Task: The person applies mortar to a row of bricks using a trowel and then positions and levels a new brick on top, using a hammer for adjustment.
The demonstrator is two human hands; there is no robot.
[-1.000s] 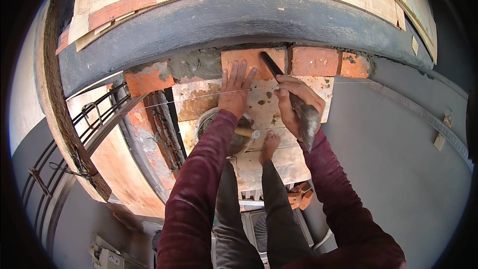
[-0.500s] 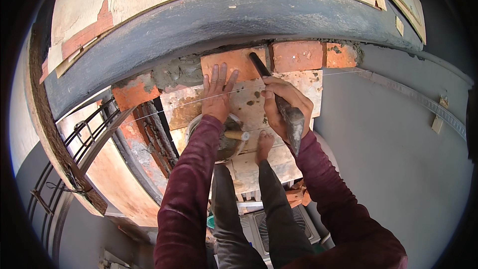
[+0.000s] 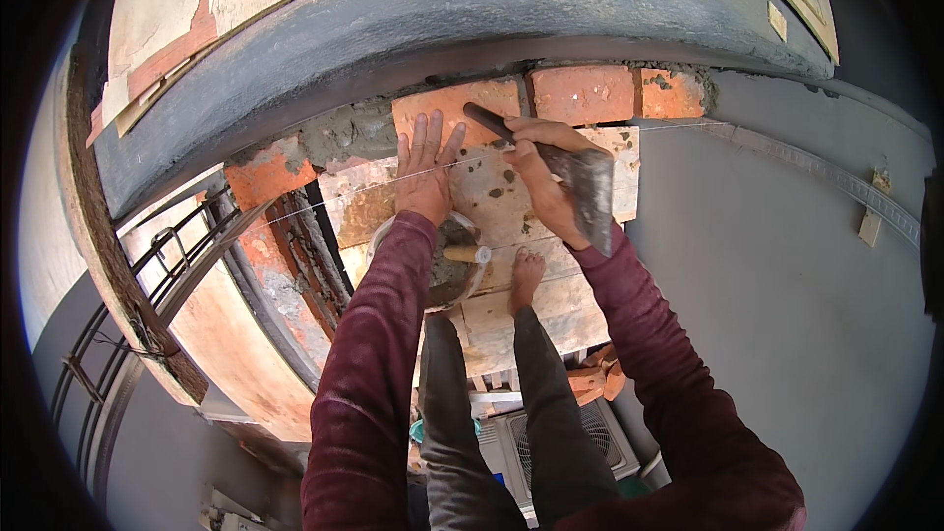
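My left hand [image 3: 427, 169] lies flat with its fingers spread on an orange brick [image 3: 479, 101] in the wall course. In my right hand [image 3: 543, 169] is a trowel [image 3: 590, 187], gripped near the neck with its blade back toward my wrist. Its dark handle points forward, the butt end over the brick's face; whether it touches cannot be told. To the right sit two more bricks, a whole one [image 3: 582, 96] and a shorter one [image 3: 671, 94]. Grey mortar [image 3: 352, 135] covers the course left of my hand. A thin taut string [image 3: 366, 180] runs along the front of the course.
Below my left forearm stands a bucket of mortar [image 3: 454, 280] holding a tool with a pale handle [image 3: 466, 254]. My bare foot [image 3: 527, 275] rests on the stained planks [image 3: 526, 329]. A grey beam [image 3: 433, 34] spans behind the bricks. Steel bars [image 3: 157, 280] stick out at left.
The trowel has swung in my right hand: its handle end shifted left over the brick and lies flatter, and the blade turned. My left hand stays on the brick.
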